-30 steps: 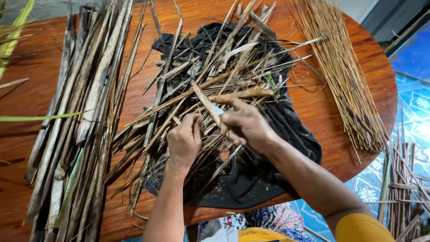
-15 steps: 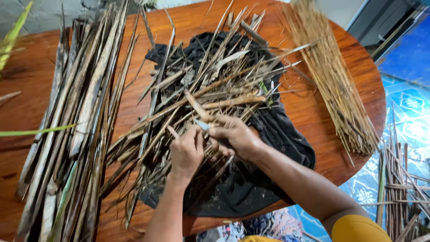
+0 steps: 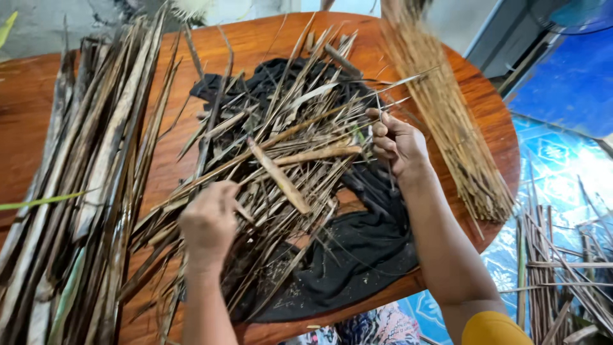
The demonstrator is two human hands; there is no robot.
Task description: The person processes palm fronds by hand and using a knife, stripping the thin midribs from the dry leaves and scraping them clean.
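Biggest thing first: a round wooden table (image 3: 491, 128), with a long stack of dried leaf blades (image 3: 89, 166) laid along its left side and a bundle of thin stripped ribs (image 3: 447, 128) kept on the far right. In the middle a black cloth (image 3: 357, 268) is spread, and a messy heap of split leaf strips (image 3: 281, 166) is piled on it. The left hand (image 3: 209, 220) is closed round a strip at the near edge of that heap. The right hand (image 3: 396, 144) is curled shut, a thin rib (image 3: 391, 105) pinched in it, right of the heap. Probably best if the strip is kept held firm while the rib gets drawn off in 1 steady pull, so it isn't snapped
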